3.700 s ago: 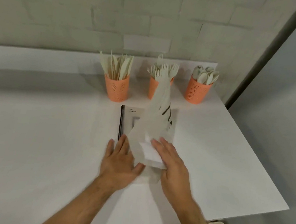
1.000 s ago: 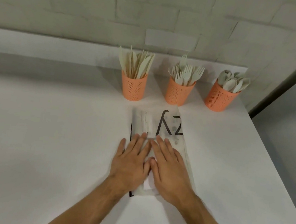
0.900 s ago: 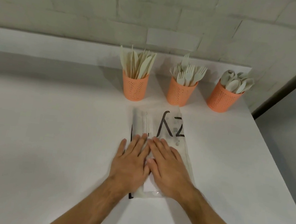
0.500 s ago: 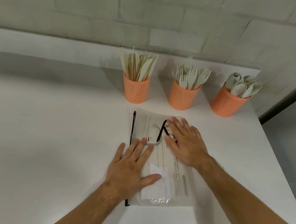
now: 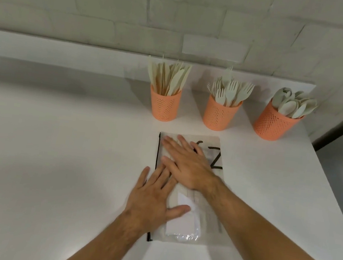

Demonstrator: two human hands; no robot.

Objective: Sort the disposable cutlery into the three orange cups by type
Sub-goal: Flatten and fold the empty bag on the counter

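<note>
Flat and spread, the right hand (image 5: 190, 165) presses palm-down on the upper part of a translucent plastic bag (image 5: 203, 225), fingers extended toward its far left corner, gripping nothing. Just beside it and nearer the person, the left hand (image 5: 153, 197) also lies open and flat, fingers splayed over the bag's left edge, thumb stretched across a white slip of paper (image 5: 183, 218) that shows inside. Its fingertips touch the side of the right hand. The bag lies flat on the white worktop (image 5: 53, 158), a black strip (image 5: 158, 150) running down its left edge and large black lettering showing on its far right part. Beyond the bag, near the brick wall (image 5: 116, 9), three orange cups stand in a row, apart from one another: the left cup (image 5: 165, 105) holds knives (image 5: 168, 77), the middle cup (image 5: 220, 114) holds forks (image 5: 230, 91), and the right cup (image 5: 273, 126) holds spoons (image 5: 292, 102). All cutlery stands upright, handles down.
</note>
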